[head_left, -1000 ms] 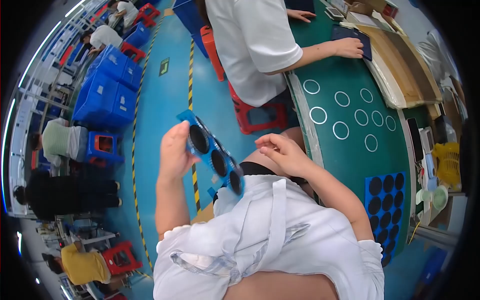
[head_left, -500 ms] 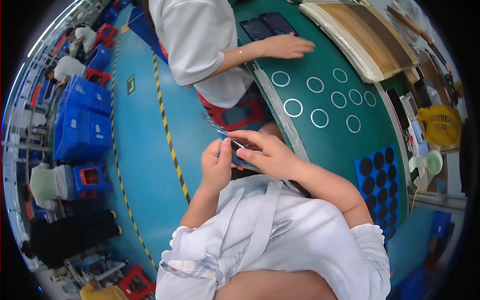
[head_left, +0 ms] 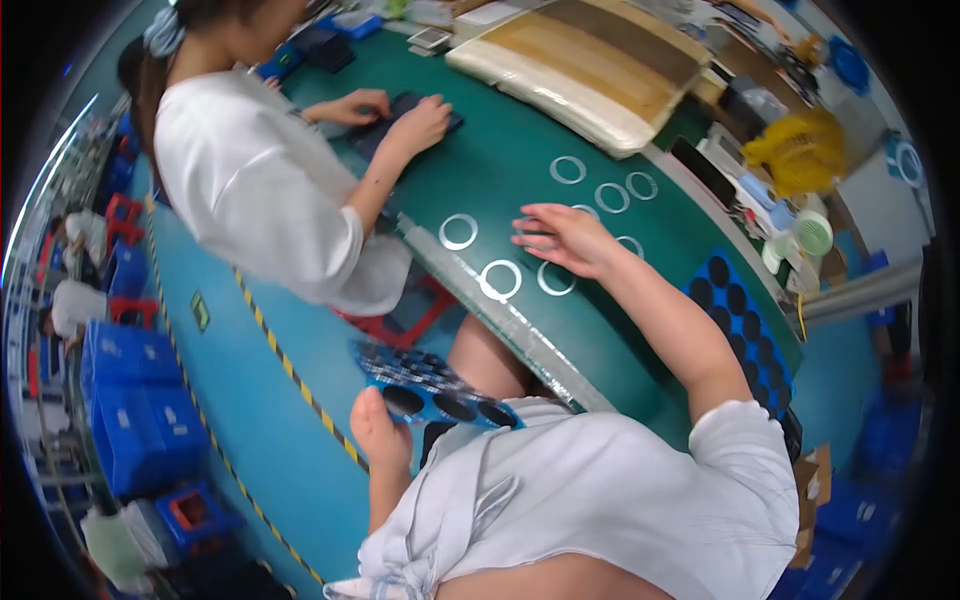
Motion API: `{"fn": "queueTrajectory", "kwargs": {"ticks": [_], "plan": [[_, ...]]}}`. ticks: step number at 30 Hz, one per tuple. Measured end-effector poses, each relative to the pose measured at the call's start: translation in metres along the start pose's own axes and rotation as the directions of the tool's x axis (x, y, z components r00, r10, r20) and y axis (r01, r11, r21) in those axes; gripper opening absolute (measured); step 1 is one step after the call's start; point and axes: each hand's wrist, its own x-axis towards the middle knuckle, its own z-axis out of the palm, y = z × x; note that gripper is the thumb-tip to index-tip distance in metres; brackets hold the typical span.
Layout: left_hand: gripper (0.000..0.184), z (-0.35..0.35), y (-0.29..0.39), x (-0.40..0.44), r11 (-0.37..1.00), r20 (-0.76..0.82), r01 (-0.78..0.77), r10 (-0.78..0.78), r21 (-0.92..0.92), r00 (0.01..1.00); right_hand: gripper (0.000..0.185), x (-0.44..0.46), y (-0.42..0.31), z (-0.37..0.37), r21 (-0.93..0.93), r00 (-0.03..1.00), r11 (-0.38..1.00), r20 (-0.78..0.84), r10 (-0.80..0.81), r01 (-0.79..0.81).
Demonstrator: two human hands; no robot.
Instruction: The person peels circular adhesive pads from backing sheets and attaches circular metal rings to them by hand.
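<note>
Rightward from the left fingers [head_left: 372, 404] juts the gripped blue sheet [head_left: 430, 404].

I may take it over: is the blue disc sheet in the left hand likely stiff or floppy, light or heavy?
The blue disc sheet looks thin and bent, so probably flexible. The left hand alone holds it near one end, so it's likely light.

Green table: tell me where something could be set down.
Bare: between the rings, the right arm and the table's near edge; also between the wrapped bundle and the co-worker's hands. Crowded: among the rings by the right hand, and at the blue sheet.
</note>
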Motion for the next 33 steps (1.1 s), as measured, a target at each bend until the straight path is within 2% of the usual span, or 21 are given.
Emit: {"fn": "queueTrajectory", "kwargs": {"ticks": [1, 3, 4, 6, 7, 9, 10, 11, 13, 14, 15, 16, 17, 19, 23, 25, 27, 29, 30, 31, 33], "plan": [[0.024, 0.0, -0.001, 0.001, 1.0, -0.054, 0.005, -0.004, 0.015, 0.999, 0.028, 0.014, -0.005, -0.002, -0.029, 0.998, 1.0, -0.063, 0.007, -0.009], [0.022, -0.005, -0.006, 0.005, 1.0, -0.004, -0.01, 0.01, -0.001, 1.0, 0.026, 0.049, -0.008, -0.009, -0.006, 0.985, 1.0, -0.173, -0.026, 0.026], [0.024, 0.005, -0.003, 0.004, 1.0, -0.094, -0.007, 0.005, -0.026, 0.996, 0.029, 0.068, -0.005, -0.014, -0.09, 0.98, 0.993, -0.178, -0.088, 0.073], [0.026, 0.007, -0.001, 0.003, 1.0, -0.054, -0.021, 0.021, -0.003, 0.998, 0.044, 0.083, -0.006, -0.006, -0.15, 0.951, 0.977, -0.248, -0.183, 0.149], [0.029, 0.008, 0.001, 0.002, 0.999, -0.054, -0.033, 0.034, 0.033, 0.998, 0.052, 0.085, -0.006, -0.002, -0.293, 0.937, 0.937, -0.23, -0.264, 0.192], [0.029, 0.009, 0.004, 0.002, 0.999, -0.023, -0.031, 0.031, -0.023, 0.999, 0.059, 0.079, -0.003, 0.01, -0.752, 0.793, 0.648, -0.317, -0.52, 0.125], [0.03, 0.005, 0.002, 0.002, 0.999, -0.033, -0.049, 0.049, -0.014, 0.998, 0.062, 0.074, 0.004, 0.014, -0.801, 0.748, 0.576, -0.28, -0.601, 0.164], [0.03, 0.002, -0.001, 0.003, 0.997, -0.039, -0.071, 0.071, -0.008, 0.997, 0.06, 0.064, 0.015, 0.018, -0.834, 0.669, 0.466, -0.167, -0.725, 0.297], [0.03, 0.007, -0.003, 0.003, 0.999, -0.167, -0.039, 0.033, -0.035, 0.985, 0.058, 0.031, 0.043, 0.029, -0.805, 0.523, 0.188, 0.171, -0.835, 0.563], [0.031, 0.003, -0.007, 0.003, 0.999, -0.14, -0.044, 0.04, -0.023, 0.989, 0.054, 0.0, 0.054, 0.04, -0.713, 0.498, 0.133, 0.331, -0.801, 0.688], [0.032, 0.008, -0.007, 0.002, 0.999, -0.158, -0.034, 0.033, -0.002, 0.987, 0.048, -0.036, 0.063, 0.054, -0.575, 0.735, 0.484, 0.36, -0.575, 0.66], [0.033, 0.015, -0.007, 0.0, 0.999, -0.143, -0.041, 0.041, 0.007, 0.989, 0.047, -0.043, 0.088, 0.049, -0.407, 0.747, 0.644, 0.509, -0.429, 0.647], [0.033, 0.021, -0.007, 0.0, 0.999, -0.128, -0.041, 0.043, 0.018, 0.991, 0.05, -0.07, 0.084, 0.056, -0.479, 0.78, 0.68, 0.584, -0.224, 0.555], [0.034, 0.03, -0.015, 0.0, 0.998, -0.125, -0.051, 0.054, 0.033, 0.991, 0.054, -0.08, 0.118, 0.046, -0.514, 0.621, 0.375, 0.737, -0.268, 0.772], [0.039, 0.056, -0.031, -0.014, 0.994, -0.219, -0.088, 0.101, 0.067, 0.971, 0.05, -0.1, 0.126, 0.037, -0.577, 0.658, 0.322, 0.699, -0.279, 0.75], [0.04, 0.063, -0.038, -0.019, 0.991, -0.178, -0.118, 0.129, 0.068, 0.976, 0.045, -0.1, 0.125, 0.027, -0.692, 0.736, 0.25, 0.639, -0.223, 0.677], [0.041, 0.065, -0.044, -0.023, 0.987, -0.124, -0.14, 0.149, 0.082, 0.981, 0.041, -0.103, 0.123, 0.019, -0.682, 0.735, 0.275, 0.624, -0.265, 0.678], [0.043, 0.067, -0.048, -0.019, 0.989, -0.083, -0.13, 0.136, 0.071, 0.987, 0.038, -0.1, 0.119, 0.018, -0.67, 0.784, 0.408, 0.542, -0.302, 0.62], [0.044, 0.074, -0.048, -0.018, 0.995, -0.153, -0.102, 0.103, 0.016, 0.983, 0.035, -0.095, 0.124, 0.02, -0.653, 0.708, 0.298, 0.556, -0.434, 0.696], [0.044, 0.074, -0.05, -0.017, 0.994, -0.156, -0.107, 0.108, 0.017, 0.982, 0.035, -0.093, 0.128, 0.018, -0.649, 0.705, 0.297, 0.561, -0.434, 0.7], [0.044, 0.071, -0.052, -0.015, 0.987, -0.184, -0.006, -0.024, -0.159, 0.983, 0.036, -0.094, 0.128, 0.017, -0.693, 0.769, 0.336, 0.548, -0.329, 0.638]]}}
